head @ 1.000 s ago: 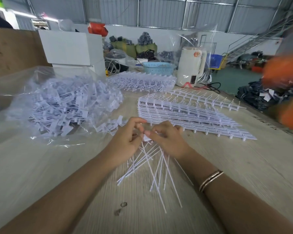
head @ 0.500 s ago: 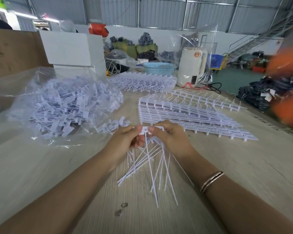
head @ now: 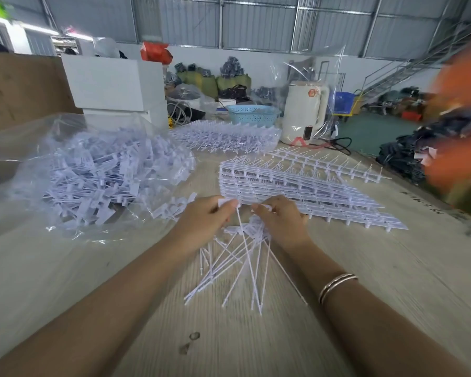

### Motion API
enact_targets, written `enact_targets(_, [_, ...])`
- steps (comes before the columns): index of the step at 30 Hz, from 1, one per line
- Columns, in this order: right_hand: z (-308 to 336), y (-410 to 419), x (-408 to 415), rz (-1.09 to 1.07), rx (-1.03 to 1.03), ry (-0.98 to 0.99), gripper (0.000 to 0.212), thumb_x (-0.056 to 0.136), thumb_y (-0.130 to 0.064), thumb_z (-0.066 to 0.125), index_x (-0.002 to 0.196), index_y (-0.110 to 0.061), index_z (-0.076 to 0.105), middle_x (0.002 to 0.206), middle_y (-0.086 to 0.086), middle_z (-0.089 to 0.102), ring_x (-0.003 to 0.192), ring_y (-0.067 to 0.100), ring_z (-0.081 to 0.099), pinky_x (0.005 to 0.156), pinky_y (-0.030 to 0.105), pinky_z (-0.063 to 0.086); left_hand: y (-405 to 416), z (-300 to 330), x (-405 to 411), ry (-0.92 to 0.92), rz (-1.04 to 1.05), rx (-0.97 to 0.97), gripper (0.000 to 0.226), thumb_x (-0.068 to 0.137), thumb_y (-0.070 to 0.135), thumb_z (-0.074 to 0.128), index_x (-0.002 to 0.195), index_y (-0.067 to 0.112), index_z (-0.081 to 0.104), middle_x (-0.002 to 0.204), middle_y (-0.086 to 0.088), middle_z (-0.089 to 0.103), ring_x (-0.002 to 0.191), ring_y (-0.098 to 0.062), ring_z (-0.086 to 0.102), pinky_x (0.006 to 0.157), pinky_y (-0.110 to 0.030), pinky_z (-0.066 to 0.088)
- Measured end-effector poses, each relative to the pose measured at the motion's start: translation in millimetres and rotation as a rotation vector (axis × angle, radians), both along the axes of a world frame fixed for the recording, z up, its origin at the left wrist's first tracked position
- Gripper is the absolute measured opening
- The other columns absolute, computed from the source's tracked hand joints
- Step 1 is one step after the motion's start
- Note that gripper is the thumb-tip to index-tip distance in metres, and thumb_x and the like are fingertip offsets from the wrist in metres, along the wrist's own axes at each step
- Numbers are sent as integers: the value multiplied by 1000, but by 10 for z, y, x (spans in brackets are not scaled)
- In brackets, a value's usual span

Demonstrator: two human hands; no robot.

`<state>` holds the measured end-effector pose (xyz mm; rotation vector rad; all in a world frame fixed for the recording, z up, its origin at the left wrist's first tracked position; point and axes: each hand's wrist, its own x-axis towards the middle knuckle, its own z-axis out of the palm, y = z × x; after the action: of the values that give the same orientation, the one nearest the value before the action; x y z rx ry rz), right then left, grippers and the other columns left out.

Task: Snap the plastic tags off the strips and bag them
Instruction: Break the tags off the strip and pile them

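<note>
My left hand [head: 201, 221] pinches a single white plastic tag [head: 226, 203] by its flat head, its thin tail hanging down. Just to its right, my right hand [head: 280, 221] grips the rest of the tag strip [head: 252, 229], whose long thin tails [head: 242, 270] fan out over the wooden table toward me. A clear plastic bag [head: 98, 170] full of loose white tags lies open at the left. A stack of unbroken tag strips [head: 297, 191] lies just beyond my hands, to the right.
Another bagged bundle of strips [head: 226, 137] lies at the back of the wooden table [head: 392, 281]. White boxes [head: 112, 88], a blue basket [head: 252, 114] and a white kettle [head: 303, 115] stand behind. A blurred orange shape [head: 462, 118] fills the right edge.
My hands have pulled apart: the left one has drawn one tag head away from the strip in the right hand. Both hands sit slightly higher and farther from me.
</note>
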<state>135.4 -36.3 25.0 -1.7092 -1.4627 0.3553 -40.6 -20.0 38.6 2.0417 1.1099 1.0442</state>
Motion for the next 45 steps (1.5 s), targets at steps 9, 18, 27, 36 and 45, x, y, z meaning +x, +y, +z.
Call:
enact_targets(9, [86,-52,120,-70,40,-59,35,96,-38,44,128,-26,54,119,-2,57,113,20,52,103,42,28,332,149,373,599,208,364,45,81,68,49,76,23,44,77,8,51,83,-15,50,82,-36,35])
enact_targets(18, [334,-343,364,135,-495,-237,56,94,-47,38,57,-15,68,41,-7,59,36,6,53,55,23,46,37,69,264,922,91,316,79,92,55,-2,75,18,66,59,0,59,69,-14,57,99,-38,24])
enact_targets(27, [314,-400,35,320,-584,150,30,93,-19,46,76,-7,67,52,1,56,38,12,45,45,19,33,-115,137,313,1140,118,-42,94,80,79,6,113,10,62,114,-7,65,118,-26,52,112,-50,17])
enact_targets(36, [228,-290,156,157,-272,433,28,93,-24,50,87,-6,71,56,1,54,37,10,39,40,19,29,-279,75,403,1163,148,107,39,99,42,25,104,16,54,107,-6,62,107,-26,55,98,-41,30])
enact_targets(45, [219,-262,232,55,86,545,37,99,-30,39,81,-19,70,56,-6,52,46,8,42,44,17,35,-166,268,159,375,355,124,23,101,25,32,104,4,42,66,0,45,55,-15,46,51,-32,31])
